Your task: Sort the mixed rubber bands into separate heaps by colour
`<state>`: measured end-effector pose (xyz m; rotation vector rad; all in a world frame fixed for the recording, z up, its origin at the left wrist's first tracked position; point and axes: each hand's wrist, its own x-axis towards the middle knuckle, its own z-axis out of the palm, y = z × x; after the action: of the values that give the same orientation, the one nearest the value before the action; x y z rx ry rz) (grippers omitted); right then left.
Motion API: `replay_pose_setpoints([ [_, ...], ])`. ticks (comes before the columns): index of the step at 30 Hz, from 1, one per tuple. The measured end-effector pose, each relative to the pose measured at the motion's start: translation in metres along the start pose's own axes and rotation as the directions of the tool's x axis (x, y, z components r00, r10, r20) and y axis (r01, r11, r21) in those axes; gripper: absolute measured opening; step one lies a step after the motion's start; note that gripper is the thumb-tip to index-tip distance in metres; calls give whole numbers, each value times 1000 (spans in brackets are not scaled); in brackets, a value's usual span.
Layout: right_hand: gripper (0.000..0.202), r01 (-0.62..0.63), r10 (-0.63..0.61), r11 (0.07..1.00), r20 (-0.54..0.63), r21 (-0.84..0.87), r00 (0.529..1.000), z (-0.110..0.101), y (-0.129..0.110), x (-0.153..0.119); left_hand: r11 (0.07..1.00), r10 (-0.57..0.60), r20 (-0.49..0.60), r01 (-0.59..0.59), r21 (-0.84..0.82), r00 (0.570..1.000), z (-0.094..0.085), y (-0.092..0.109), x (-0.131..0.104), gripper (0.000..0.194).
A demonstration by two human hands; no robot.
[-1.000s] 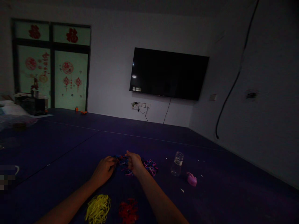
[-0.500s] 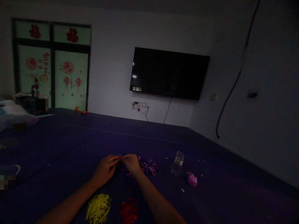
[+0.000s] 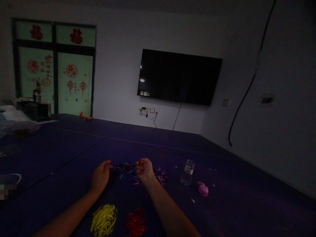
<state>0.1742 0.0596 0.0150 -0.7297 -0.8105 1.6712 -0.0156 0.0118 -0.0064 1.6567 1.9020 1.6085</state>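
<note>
A loose pile of small pink, blue and dark bands or clips [image 3: 133, 177] lies on the dark purple table; their exact kind is hard to make out in the dim light. My left hand [image 3: 100, 177] is at the pile's left edge, thumb and fingertips slightly apart, nothing visible in them. Over the pile, my right hand [image 3: 145, 171] is turned partly palm up with curled fingers around small red pieces. Nearer to me lie a heap of yellow bands [image 3: 104, 220] and a heap of red pieces [image 3: 136, 222], between my forearms.
Right of the pile stands a clear glass jar [image 3: 187, 173], with a pink object [image 3: 203, 189] beside it. White scraps [image 3: 193, 200] dot the table [image 3: 237, 210]. A pale-rimmed item [image 3: 10, 181] and plastic bags [image 3: 17, 126] are at left. A television [image 3: 180, 77] hangs on the wall.
My hands were together over the pile, fingertips touching. They have parted: the left moved left and the right moved slightly right, turning its palm up. More of the pile shows between them.
</note>
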Motion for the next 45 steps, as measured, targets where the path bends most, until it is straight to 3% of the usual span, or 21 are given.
replay_pose_setpoints([
  [5,22,-20,20,986,3,168,1000,-2,-6,-7,996,-84,20,85,-21,996,-2,4,-2,43],
  [11,27,-61,67,974,-20,220,998,2,-4,-8,957,-23,160,68,-281,987,7,9,-6,53],
  [13,31,-84,91,974,-23,208,996,4,-2,-7,949,6,153,43,-314,988,7,8,-5,55],
  [17,32,-73,74,990,-10,121,997,6,1,-7,979,123,93,-106,-172,988,9,1,0,46],
  [21,36,20,-20,1000,-19,-9,1000,6,0,-9,954,267,259,-292,62,928,16,-6,3,32],
  [25,39,65,-68,995,-38,-78,997,4,0,-9,909,226,485,-363,207,844,20,-5,2,34],
  [30,44,117,-131,963,-38,-244,991,4,3,-4,933,181,536,-316,172,825,13,4,-2,37],
  [32,42,186,-231,887,-55,-423,971,3,5,-3,949,208,528,-300,94,823,12,6,-3,35],
  [33,40,243,-314,806,-42,-539,948,1,6,-3,956,228,526,-292,41,820,11,7,-3,35],
  [36,27,382,-537,403,124,-832,835,-4,11,-3,958,285,510,-264,-114,812,11,8,-3,36],
  [38,16,402,-544,160,259,-901,798,-6,16,-5,951,308,496,-257,-172,812,11,9,-3,35],
  [39,13,411,-521,81,313,-908,794,-7,18,-6,949,315,491,-255,-187,812,11,10,-2,34],
  [41,13,448,-464,3,396,-894,792,-6,22,-8,945,324,482,-252,-210,814,10,11,-2,32],
  [45,17,482,-397,-10,446,-876,802,-2,25,-10,932,353,466,-263,-248,812,7,15,-2,29],
])
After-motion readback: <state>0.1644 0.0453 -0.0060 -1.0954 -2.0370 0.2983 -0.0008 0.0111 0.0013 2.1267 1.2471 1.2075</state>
